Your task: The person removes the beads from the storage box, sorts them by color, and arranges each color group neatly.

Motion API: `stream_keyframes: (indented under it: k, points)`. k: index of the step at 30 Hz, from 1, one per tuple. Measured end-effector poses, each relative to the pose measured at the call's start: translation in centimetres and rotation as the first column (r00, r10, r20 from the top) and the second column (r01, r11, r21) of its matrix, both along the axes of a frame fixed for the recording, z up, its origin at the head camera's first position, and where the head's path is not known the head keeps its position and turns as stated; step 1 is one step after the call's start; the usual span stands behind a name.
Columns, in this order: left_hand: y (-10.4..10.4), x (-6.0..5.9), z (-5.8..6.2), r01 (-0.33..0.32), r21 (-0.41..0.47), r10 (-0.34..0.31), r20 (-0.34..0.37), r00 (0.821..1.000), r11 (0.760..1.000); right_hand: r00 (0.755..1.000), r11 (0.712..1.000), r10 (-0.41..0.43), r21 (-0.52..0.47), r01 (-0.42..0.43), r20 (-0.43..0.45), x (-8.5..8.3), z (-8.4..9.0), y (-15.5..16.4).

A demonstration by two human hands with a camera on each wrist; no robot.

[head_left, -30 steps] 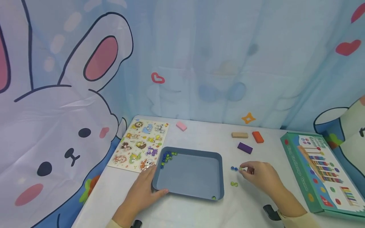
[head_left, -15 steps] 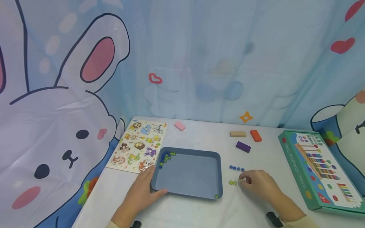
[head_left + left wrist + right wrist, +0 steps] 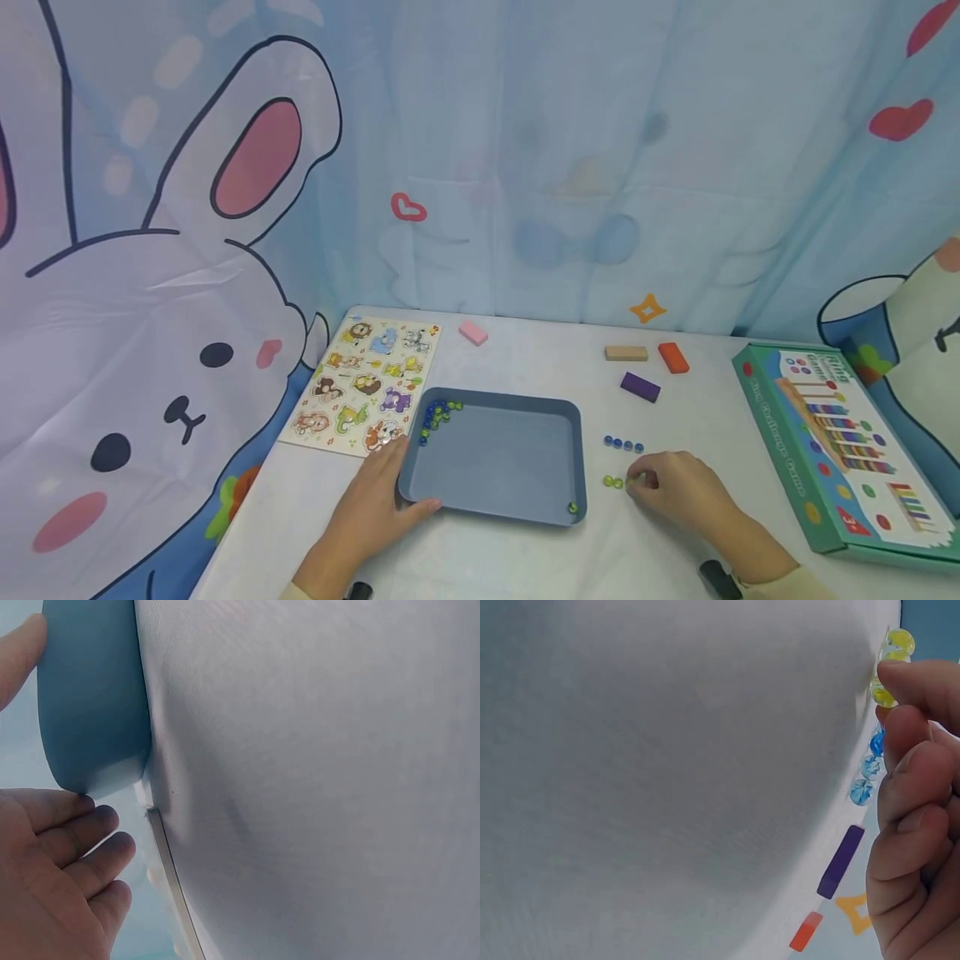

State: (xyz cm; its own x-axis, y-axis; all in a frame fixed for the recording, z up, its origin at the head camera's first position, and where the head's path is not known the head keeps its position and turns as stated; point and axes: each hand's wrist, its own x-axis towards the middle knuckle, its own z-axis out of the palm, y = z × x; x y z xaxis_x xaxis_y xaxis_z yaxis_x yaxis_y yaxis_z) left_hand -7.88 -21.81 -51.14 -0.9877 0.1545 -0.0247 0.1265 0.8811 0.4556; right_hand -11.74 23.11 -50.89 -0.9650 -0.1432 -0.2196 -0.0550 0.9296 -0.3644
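My right hand (image 3: 682,487) pinches a yellow-green marble (image 3: 883,693) between thumb and forefinger, low over the table. It sits at the right end of a short row of yellow-green marbles (image 3: 612,482). Just behind that runs a row of several blue marbles (image 3: 623,444). My left hand (image 3: 375,492) rests at the left side of a grey-blue tray (image 3: 495,517), thumb at the front rim and straight fingers along the side wall. Blue and green marbles (image 3: 437,412) cluster in the tray's back left corner. A single green marble (image 3: 572,507) lies in its front right corner.
An animal puzzle board (image 3: 360,383) lies left of the tray. Behind are pink (image 3: 473,332), tan (image 3: 626,353), orange (image 3: 673,357) and purple (image 3: 640,387) blocks. A green game box (image 3: 840,450) stands at the right. A printed curtain (image 3: 525,167) hangs behind the table.
My right hand has let go of a marble at the right end of the blue row and moved forward to the yellow-green row with another. The left hand stays at the tray.
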Motion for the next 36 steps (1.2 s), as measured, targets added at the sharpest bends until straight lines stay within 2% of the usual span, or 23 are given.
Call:
stream_keyframes:
  k: [3,6,9,14,18,22,25,27,32,36]
  points:
    - [0.0,0.0,0.0,-0.003,-0.002,0.003,0.004,1.000,1.000,1.000,1.000,-0.009,-0.017,0.009,0.011,-0.1,0.4,0.2]
    - [0.0,0.0,0.0,-0.005,-0.004,0.005,0.009,1.000,1.000,1.000,0.999,-0.012,-0.043,0.011,-0.015,-0.3,1.5,0.6]
    - [0.0,0.0,0.0,-0.006,-0.004,0.006,0.007,1.000,1.000,0.994,0.997,0.009,-0.080,-0.018,-0.106,-0.6,2.9,0.7]
    - [-0.1,0.0,-0.2,-0.009,-0.006,0.009,0.008,1.000,1.000,0.967,0.989,0.058,-0.118,-0.089,-0.247,-1.8,4.8,-0.5]
    - [-0.1,-0.1,-0.3,-0.006,-0.012,0.006,0.009,1.000,1.000,0.940,0.979,0.115,-0.122,-0.161,-0.321,-3.1,5.9,-3.4]
    - [-0.1,-0.1,-0.3,-0.004,-0.016,0.004,0.008,1.000,1.000,0.895,0.961,0.183,-0.117,-0.249,-0.406,-4.5,6.5,-7.5]
    - [-0.1,0.0,-0.4,-0.005,-0.018,0.006,0.007,1.000,1.000,0.865,0.945,0.229,-0.112,-0.308,-0.447,-5.8,6.7,-10.6]
    - [-0.1,0.0,-0.4,-0.005,-0.019,0.005,0.006,1.000,1.000,0.855,0.935,0.251,-0.114,-0.335,-0.454,-6.6,6.8,-12.5]
    - [0.0,-0.1,-0.5,-0.006,-0.032,0.007,0.007,1.000,0.999,0.866,0.931,0.266,-0.122,-0.345,-0.425,-8.1,6.6,-16.7]
    - [-0.1,-0.1,-0.5,-0.011,-0.038,0.012,0.014,1.000,0.999,0.881,0.936,0.260,-0.119,-0.330,-0.395,-9.0,5.5,-19.3]
